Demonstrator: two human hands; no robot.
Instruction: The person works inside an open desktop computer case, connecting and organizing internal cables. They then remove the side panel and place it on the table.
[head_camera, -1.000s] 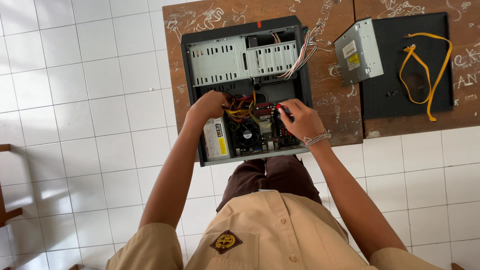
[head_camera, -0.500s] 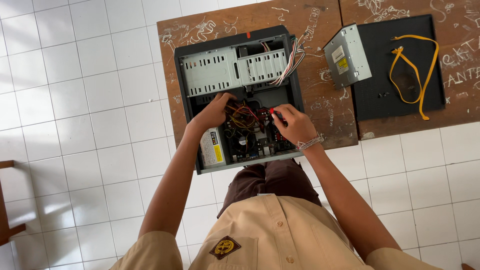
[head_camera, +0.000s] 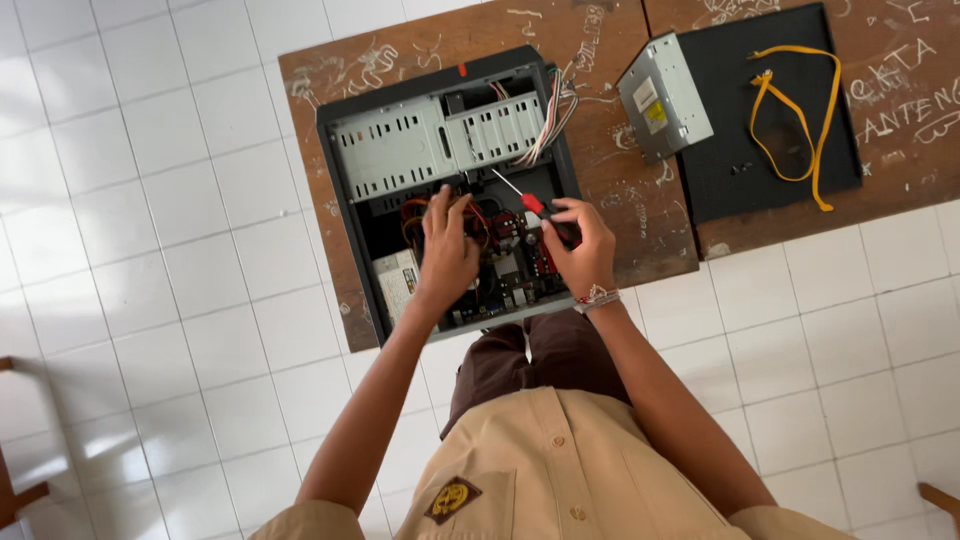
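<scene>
- Reaching into the open case (head_camera: 345, 150), the left hand (head_camera: 447, 255) rests among the red and yellow wires (head_camera: 412, 215); fingers are spread and curled over them, and whether they pinch any wire cannot be told.
- Just right of that hand sits the board (head_camera: 510, 270), a stiff but fragile thing, best touched at its edges, not its parts.
- The wires look soft and light; they would likely give easily and are safest held by their plugs.
- The right hand (head_camera: 580, 245) is closed around the screwdriver (head_camera: 535, 205), its shaft pointing up and left from the grip into the case.
- The screwdriver seems light and rigid, its handle the sure place to hold.
- Well right of the grip lie a drive (head_camera: 663, 98) and a yellow cable (head_camera: 795, 115).
</scene>
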